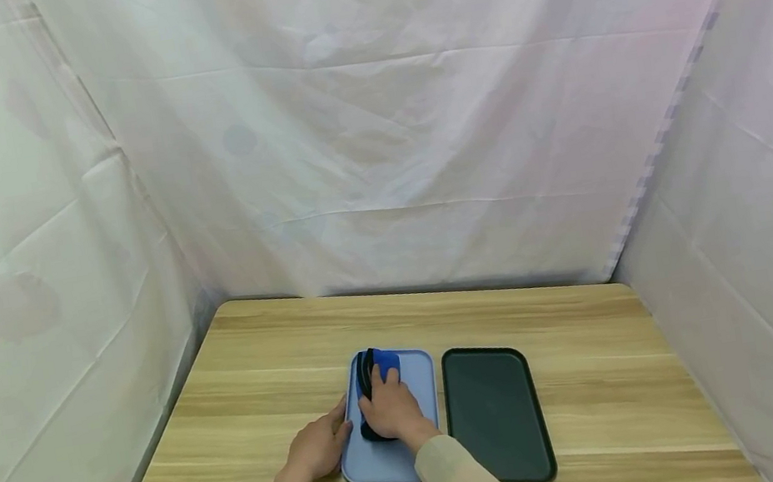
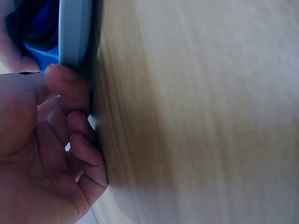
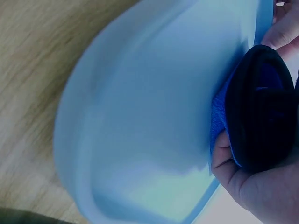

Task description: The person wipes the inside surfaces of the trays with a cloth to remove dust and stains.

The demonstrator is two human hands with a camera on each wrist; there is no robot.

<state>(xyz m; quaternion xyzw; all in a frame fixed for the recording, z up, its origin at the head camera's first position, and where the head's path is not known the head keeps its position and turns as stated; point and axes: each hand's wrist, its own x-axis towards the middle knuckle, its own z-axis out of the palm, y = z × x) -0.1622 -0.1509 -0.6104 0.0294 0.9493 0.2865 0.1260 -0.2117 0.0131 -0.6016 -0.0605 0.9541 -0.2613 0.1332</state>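
Observation:
A light blue tray [image 1: 383, 469] lies flat on the table. On it is a soft blue and black fabric item [image 1: 388, 363], with fuzzy blue cloth below and dark curved bands on top; its exact kind is unclear. My right hand [image 1: 392, 410] grips this item from above, and in the right wrist view a thumb curls against its blue cloth [image 3: 217, 116]. At the tray's left rim, my left hand [image 1: 316, 446] holds the edge. The left wrist view shows a digit on the tray's wall [image 2: 75, 32] and the other fingers curled close to the table.
A dark green tray [image 1: 497, 413] lies to the right of the blue one, with a narrow gap between them. The wood-grain table [image 1: 605, 375] is bordered by pale hanging cloth [image 1: 372, 150] at the back and both sides.

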